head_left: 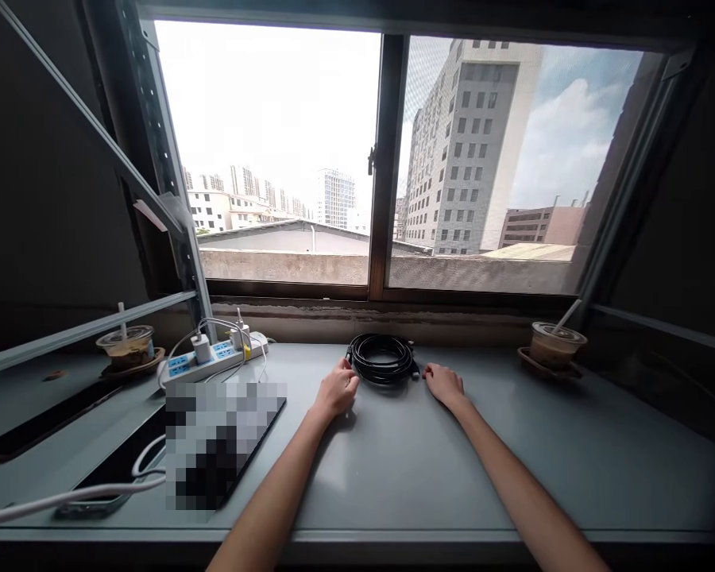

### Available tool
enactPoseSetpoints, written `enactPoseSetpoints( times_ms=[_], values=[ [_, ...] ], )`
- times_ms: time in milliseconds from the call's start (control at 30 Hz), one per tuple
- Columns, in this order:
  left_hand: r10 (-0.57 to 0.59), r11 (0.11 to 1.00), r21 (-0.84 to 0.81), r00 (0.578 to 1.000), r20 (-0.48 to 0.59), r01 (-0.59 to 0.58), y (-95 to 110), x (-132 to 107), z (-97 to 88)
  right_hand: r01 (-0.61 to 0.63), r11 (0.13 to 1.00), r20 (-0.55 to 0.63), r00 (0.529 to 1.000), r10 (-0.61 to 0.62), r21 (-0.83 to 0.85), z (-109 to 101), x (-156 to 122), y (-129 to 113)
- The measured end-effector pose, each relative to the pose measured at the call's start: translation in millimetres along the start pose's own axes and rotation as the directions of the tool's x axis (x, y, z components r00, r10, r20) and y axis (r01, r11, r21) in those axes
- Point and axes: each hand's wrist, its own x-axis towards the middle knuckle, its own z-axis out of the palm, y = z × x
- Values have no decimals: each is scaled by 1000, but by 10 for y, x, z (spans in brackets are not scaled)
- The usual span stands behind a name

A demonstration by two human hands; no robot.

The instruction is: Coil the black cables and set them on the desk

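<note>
A coiled black cable (382, 357) lies on the grey table (393, 453) near the window sill. My left hand (337, 389) rests on the table at the coil's left edge, fingers loosely curled and touching the cable. My right hand (445, 384) lies flat on the table just right of the coil, fingers stretched toward the cable's end, holding nothing.
A white power strip (211, 357) with plugged chargers sits at the left, with a white cord (65, 499) running forward. A dark tablet (214, 445) lies at the front left. Iced drinks in cups stand at far left (128, 345) and far right (555, 343). A metal shelf frame (172, 214) stands left.
</note>
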Motion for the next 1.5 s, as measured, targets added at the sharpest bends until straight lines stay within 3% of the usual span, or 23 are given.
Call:
enactPoseSetpoints(
  times_ms=[500, 1033, 1300, 1500],
  values=[
    [-15, 998, 62, 996, -91, 21, 67, 99, -26, 42, 999, 32, 999, -42, -7, 15, 30, 22],
    [171, 984, 63, 983, -71, -166, 122, 59, -4, 97, 995, 38, 995, -97, -5, -4, 27, 8],
    [278, 960, 78, 951, -135, -269, 222, 63, -75, 82, 996, 33, 996, -83, 26, -12, -19, -19],
    [367, 929, 95, 925, -102, -358, 341, 29, -92, 105, 994, 67, 992, -106, 18, -20, -95, -31]
  ],
)
